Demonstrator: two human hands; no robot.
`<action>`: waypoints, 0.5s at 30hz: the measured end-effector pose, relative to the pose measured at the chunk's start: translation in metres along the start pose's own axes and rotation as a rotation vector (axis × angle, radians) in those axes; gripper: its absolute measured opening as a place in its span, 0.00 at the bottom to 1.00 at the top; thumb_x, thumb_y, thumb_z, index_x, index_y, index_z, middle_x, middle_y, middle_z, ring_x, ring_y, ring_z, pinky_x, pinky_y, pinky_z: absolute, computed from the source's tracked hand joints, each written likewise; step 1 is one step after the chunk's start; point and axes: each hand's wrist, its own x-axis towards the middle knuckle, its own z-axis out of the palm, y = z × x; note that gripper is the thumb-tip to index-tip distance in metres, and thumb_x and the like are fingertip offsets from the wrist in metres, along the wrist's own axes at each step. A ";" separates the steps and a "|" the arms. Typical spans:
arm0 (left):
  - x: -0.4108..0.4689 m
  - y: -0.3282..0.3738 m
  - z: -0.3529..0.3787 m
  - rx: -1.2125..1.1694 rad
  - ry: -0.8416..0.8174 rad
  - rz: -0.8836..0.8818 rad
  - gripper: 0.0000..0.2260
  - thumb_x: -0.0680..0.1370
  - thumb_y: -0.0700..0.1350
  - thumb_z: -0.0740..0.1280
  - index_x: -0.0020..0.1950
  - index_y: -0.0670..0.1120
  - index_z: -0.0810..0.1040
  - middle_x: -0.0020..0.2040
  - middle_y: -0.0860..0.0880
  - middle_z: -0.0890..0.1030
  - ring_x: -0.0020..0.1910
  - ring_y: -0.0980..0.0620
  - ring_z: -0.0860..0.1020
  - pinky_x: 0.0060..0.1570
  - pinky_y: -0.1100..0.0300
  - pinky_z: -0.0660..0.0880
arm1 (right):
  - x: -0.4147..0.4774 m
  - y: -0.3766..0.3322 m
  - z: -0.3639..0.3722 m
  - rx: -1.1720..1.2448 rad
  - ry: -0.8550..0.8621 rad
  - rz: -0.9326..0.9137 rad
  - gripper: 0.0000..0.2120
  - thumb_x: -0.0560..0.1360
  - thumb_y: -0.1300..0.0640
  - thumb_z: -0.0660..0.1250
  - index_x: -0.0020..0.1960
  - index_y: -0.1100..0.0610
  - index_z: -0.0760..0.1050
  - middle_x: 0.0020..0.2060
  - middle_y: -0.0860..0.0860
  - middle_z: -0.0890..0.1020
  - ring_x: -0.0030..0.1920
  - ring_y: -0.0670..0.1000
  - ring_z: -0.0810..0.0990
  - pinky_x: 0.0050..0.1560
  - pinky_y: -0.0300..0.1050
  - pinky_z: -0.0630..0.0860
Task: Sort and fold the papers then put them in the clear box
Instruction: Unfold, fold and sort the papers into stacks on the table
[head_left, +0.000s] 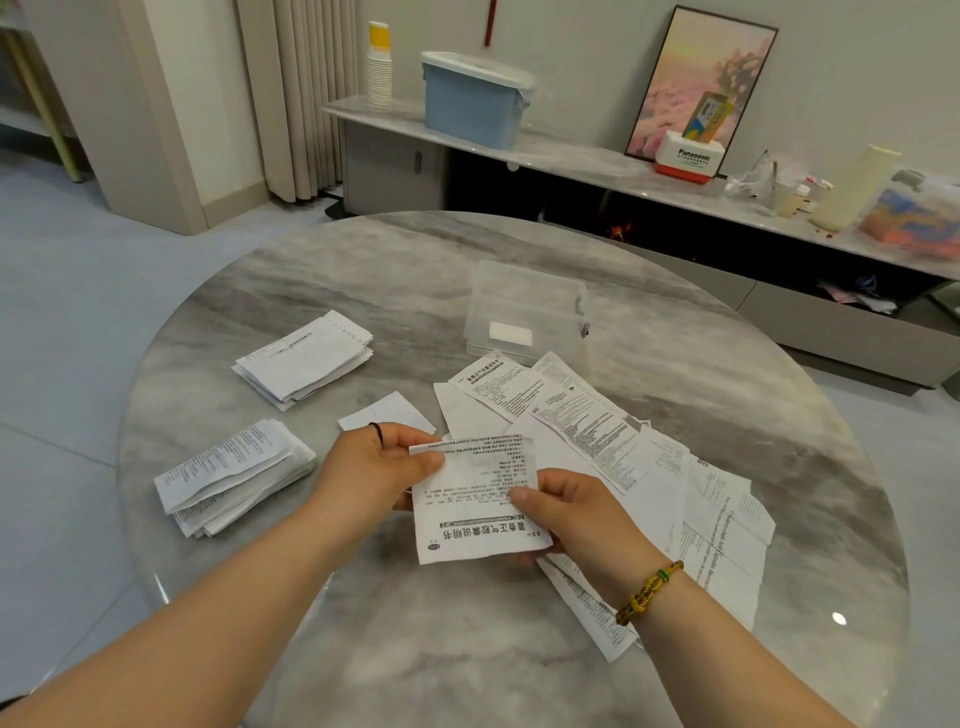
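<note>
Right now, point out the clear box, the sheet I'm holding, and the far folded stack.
Clear box (540, 306): head view, bare middle of the box.
Held sheet (470, 499): head view, printed middle of the page.
Far stack (306, 361): head view, middle of the top sheet.

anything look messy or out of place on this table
Just the loose papers on the right, unfolded and overlapping at odd angles. The far stack and near stack on the left sit fairly neat.

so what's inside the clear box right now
Only one small white rectangle shows through the clear box, low near its front; folded paper or label, cannot tell. Loose papers cover the box's near bottom edge.
</note>
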 end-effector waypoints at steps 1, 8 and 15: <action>0.000 0.001 0.000 0.001 0.007 0.004 0.08 0.74 0.31 0.65 0.38 0.43 0.75 0.22 0.54 0.80 0.22 0.61 0.78 0.22 0.69 0.74 | 0.000 0.000 0.000 -0.012 0.008 -0.003 0.10 0.77 0.64 0.60 0.38 0.59 0.76 0.33 0.53 0.82 0.24 0.44 0.79 0.25 0.35 0.74; -0.001 0.000 0.001 0.010 0.020 0.006 0.09 0.74 0.31 0.65 0.37 0.42 0.75 0.22 0.54 0.79 0.22 0.61 0.78 0.22 0.69 0.74 | 0.001 0.000 0.002 -0.021 0.072 -0.003 0.11 0.78 0.64 0.58 0.39 0.59 0.75 0.29 0.50 0.82 0.21 0.45 0.75 0.23 0.35 0.73; -0.004 0.005 -0.001 0.058 0.044 0.026 0.09 0.75 0.32 0.64 0.38 0.44 0.75 0.28 0.53 0.80 0.23 0.62 0.78 0.23 0.70 0.74 | 0.002 0.000 0.003 -0.022 0.129 -0.020 0.11 0.77 0.65 0.59 0.38 0.59 0.74 0.27 0.48 0.82 0.22 0.45 0.77 0.24 0.36 0.73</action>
